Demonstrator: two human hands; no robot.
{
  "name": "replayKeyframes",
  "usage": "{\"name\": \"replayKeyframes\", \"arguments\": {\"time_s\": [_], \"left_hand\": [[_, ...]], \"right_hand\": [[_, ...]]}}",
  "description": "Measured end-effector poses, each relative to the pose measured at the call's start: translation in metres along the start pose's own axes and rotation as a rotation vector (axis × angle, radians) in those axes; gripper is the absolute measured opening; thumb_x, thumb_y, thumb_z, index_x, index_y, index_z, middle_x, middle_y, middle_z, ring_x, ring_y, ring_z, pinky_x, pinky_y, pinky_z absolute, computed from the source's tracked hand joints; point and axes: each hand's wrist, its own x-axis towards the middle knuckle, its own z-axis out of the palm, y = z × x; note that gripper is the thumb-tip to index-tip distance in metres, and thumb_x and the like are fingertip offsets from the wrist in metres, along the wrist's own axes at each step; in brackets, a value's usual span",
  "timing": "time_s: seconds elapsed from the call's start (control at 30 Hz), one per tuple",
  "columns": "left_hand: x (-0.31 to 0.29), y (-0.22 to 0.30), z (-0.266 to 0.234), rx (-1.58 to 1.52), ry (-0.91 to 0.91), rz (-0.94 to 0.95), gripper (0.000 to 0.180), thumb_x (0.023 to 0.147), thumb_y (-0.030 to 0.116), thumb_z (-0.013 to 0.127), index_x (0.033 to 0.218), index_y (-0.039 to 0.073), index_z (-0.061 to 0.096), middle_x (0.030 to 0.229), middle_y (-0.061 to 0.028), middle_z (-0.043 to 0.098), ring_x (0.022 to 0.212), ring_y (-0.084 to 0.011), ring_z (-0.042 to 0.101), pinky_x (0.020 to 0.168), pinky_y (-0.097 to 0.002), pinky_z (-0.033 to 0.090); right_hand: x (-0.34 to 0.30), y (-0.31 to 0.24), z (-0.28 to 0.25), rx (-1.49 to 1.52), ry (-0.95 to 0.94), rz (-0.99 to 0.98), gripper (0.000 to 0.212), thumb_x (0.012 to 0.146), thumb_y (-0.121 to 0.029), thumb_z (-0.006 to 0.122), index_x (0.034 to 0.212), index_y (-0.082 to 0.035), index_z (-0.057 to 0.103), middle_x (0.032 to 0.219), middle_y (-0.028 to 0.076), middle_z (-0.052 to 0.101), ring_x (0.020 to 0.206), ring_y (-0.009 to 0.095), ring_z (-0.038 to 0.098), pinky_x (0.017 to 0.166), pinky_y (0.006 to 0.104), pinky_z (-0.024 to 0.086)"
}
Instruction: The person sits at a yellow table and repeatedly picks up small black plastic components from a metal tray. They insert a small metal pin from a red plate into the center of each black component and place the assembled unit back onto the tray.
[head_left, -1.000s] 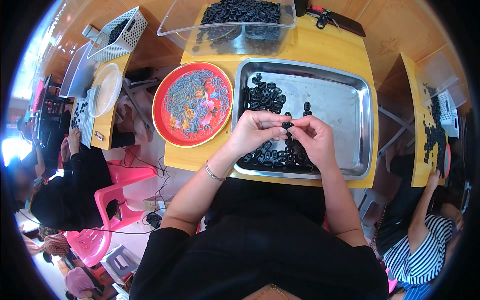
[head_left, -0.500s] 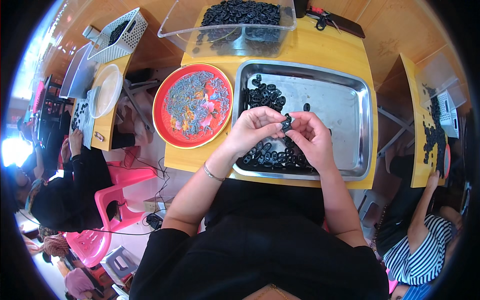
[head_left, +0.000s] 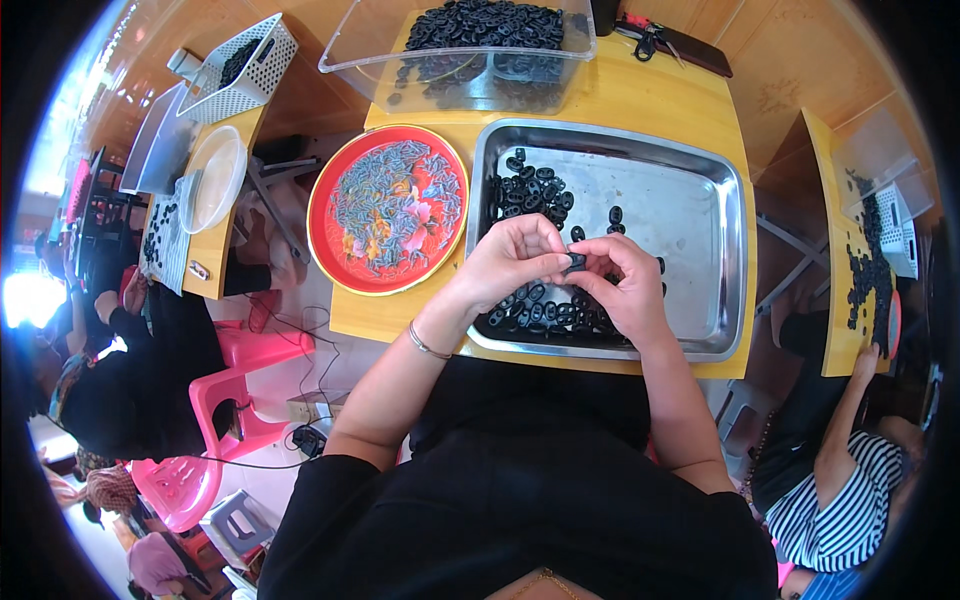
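Over the steel tray (head_left: 690, 240), my left hand (head_left: 512, 265) and my right hand (head_left: 630, 288) meet, thumbs and fingertips pinched on one small black cord lock (head_left: 575, 262). My fingers cover part of it. Beneath and around them lie several loose black oval cord locks (head_left: 532, 188) with two holes each, mostly in the tray's left half. Left of the tray, a round red plate (head_left: 322, 230) with a yellow rim and flower print carries many small grey metal springs (head_left: 380, 195).
A clear plastic bin (head_left: 455, 85) heaped with black pieces stands at the table's far side. Scissors (head_left: 652, 40) lie at the far right. Co-workers sit at side tables, beside a white basket (head_left: 240, 75) on the left. A pink chair (head_left: 235, 385) stands left of me.
The cord lock between my fingers has turned and sits slightly lower. My right fingers have drawn in closer. Another black piece now shows in the tray beyond my right hand.
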Motion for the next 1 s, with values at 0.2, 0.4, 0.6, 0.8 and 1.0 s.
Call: {"name": "replayKeyframes", "arguments": {"time_s": [0.2,0.4,0.6,0.8,1.0], "left_hand": [[-0.0006,0.0001,-0.0013,-0.011,-0.015,-0.024,0.010,0.081,0.001,0.062,0.085,0.004,0.054,0.078,-0.0040,0.061,0.069,-0.0097,0.061,0.063,-0.0205,0.051],[0.0008,-0.0005,-0.0025,-0.005,-0.016,-0.033,0.010,0.080,0.000,0.062,0.084,0.003,0.054,0.077,-0.0047,0.061,0.068,-0.0099,0.061,0.062,-0.0204,0.051],[0.0002,-0.0010,-0.0034,-0.044,-0.009,-0.043,0.010,0.080,0.001,0.063,0.081,0.005,0.053,0.074,-0.0027,0.061,0.066,-0.0090,0.061,0.059,-0.0189,0.048],[0.0031,-0.0032,-0.0037,-0.091,-0.054,-0.033,0.015,0.081,0.000,0.062,0.082,0.008,0.049,0.074,-0.0024,0.060,0.065,-0.0093,0.060,0.057,-0.0186,0.048],[0.0044,-0.0034,-0.0040,-0.140,-0.052,-0.055,0.016,0.081,0.000,0.062,0.083,0.008,0.048,0.074,-0.0033,0.060,0.065,-0.0100,0.060,0.058,-0.0193,0.049]], "right_hand": [[-0.0008,-0.0021,-0.0016,-0.005,-0.010,-0.002,0.025,0.067,-0.001,0.072,0.091,-0.002,0.063,0.073,0.004,0.058,0.060,0.009,0.056,0.056,0.0215,0.044],[-0.0012,-0.0029,-0.0011,-0.028,-0.012,0.005,0.026,0.068,-0.002,0.072,0.092,-0.003,0.063,0.073,0.003,0.058,0.060,0.009,0.055,0.056,0.0221,0.044],[0.0016,-0.0078,-0.0029,-0.052,-0.043,-0.059,0.028,0.066,-0.002,0.072,0.093,-0.005,0.063,0.073,0.003,0.056,0.059,0.010,0.054,0.056,0.0230,0.043],[0.0001,-0.0066,-0.0038,-0.114,-0.043,-0.070,0.028,0.067,-0.004,0.072,0.093,-0.005,0.064,0.073,0.004,0.057,0.059,0.011,0.054,0.055,0.0236,0.042],[0.0005,-0.0054,-0.0024,-0.110,-0.004,-0.062,0.028,0.067,-0.005,0.072,0.094,-0.006,0.064,0.072,0.004,0.057,0.059,0.011,0.054,0.055,0.0237,0.042]]}}
